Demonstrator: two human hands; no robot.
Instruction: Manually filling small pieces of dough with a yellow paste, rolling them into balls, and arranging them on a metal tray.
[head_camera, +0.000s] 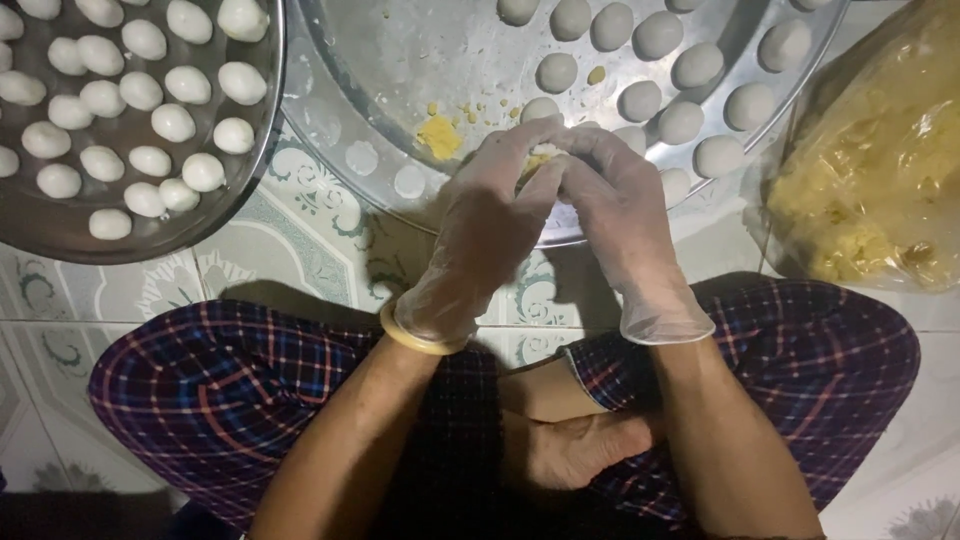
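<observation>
My left hand (478, 232) and my right hand (622, 212), both in thin clear gloves, meet fingertip to fingertip over the near rim of a large round metal tray (400, 90). Between the fingertips sits a small piece of white dough (545, 151) with a bit of yellow filling showing. Both hands pinch it together. Several white dough balls (655, 80) lie on the tray just beyond the hands. A small heap of yellow filling crumbs (438, 135) lies on the tray to the left of my left hand.
A second metal tray (140, 235) at the upper left holds several white dough balls. A clear plastic bag of yellow filling (880, 170) lies at the right. Patterned floor tiles (300, 250) run under the trays. My crossed legs in plaid trousers (220, 390) fill the foreground.
</observation>
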